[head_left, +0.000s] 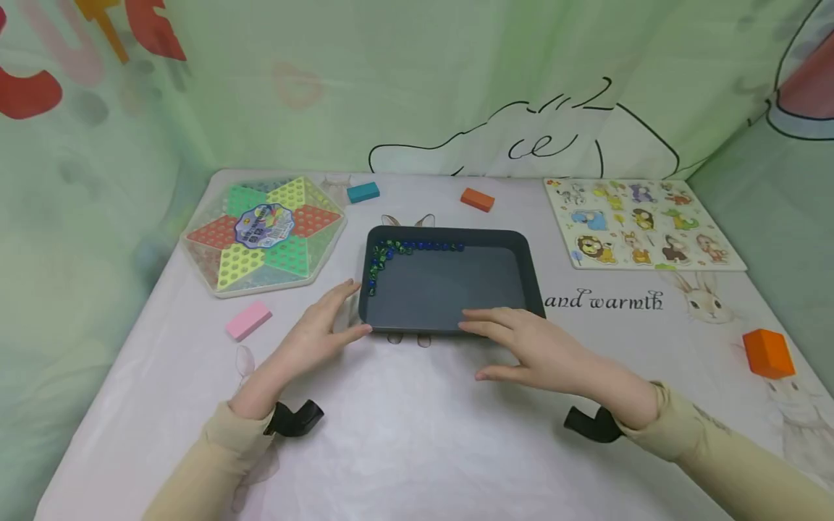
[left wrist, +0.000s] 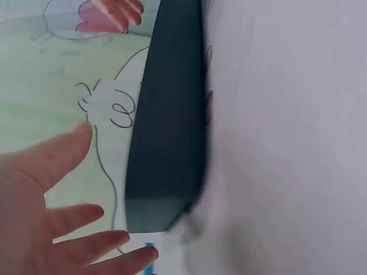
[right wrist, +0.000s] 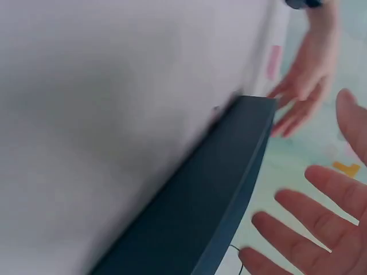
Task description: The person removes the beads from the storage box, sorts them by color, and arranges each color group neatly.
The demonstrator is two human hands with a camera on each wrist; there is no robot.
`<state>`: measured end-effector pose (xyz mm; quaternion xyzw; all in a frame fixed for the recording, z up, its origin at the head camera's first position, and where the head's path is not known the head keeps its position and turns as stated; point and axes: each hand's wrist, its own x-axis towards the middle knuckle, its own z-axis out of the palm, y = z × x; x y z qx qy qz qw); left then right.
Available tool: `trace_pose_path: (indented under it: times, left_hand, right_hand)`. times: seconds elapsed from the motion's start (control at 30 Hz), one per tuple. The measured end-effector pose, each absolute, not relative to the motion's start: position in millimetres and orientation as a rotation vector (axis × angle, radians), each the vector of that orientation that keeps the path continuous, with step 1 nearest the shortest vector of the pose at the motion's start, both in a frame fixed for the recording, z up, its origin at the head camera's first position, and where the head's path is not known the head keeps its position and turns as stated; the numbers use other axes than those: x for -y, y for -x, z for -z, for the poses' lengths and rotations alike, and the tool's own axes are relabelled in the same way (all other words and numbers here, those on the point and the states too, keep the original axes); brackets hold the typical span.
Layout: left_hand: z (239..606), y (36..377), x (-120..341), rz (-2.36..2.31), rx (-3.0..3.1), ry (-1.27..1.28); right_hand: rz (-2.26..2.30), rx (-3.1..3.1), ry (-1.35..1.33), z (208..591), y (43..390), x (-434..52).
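A dark grey rectangular tray [head_left: 456,286] lies mid-table. Blue and green marbles [head_left: 378,264] line its left side and part of its back side. My left hand [head_left: 313,329] is beside the tray's front left corner, fingers spread and extended; whether it touches the rim, I cannot tell. Over the front edge, toward the right, reaches my right hand [head_left: 534,351], its fingers straight and thumb apart. Neither palm holds anything. Both wrist views show the tray's outer wall [left wrist: 169,114] close up, with the fingers [right wrist: 298,240] loosely spread beside it.
A hexagonal Chinese checkers board [head_left: 260,271] lies back left, an animal puzzle board [head_left: 625,224] back right. Around the tray are a pink block [head_left: 249,320], a blue block [head_left: 363,192], an orange block [head_left: 478,200] and a larger orange block [head_left: 769,354]. Printed curtains border the table.
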<state>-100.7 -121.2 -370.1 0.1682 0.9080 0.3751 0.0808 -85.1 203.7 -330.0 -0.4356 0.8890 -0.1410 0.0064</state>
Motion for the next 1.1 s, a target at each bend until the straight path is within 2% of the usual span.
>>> trace_pose_path:
  times: [0.27, 0.83, 1.1]
  left_hand:
    - [388.5, 103.7, 118.4, -1.224, -2.737, -0.444]
    - [409.7, 108.2, 119.9, -1.488, -2.629, -0.377]
    - [415.7, 109.2, 118.4, -1.549, -2.592, -0.366]
  right_hand:
    - [0.961, -2.549, 1.149, 320.1, 109.9, -188.8]
    - [1.353, -2.335, 0.526, 316.8, 206.8, -155.5]
    - [1.215, -2.216, 0.624, 338.3, 229.1, -118.1]
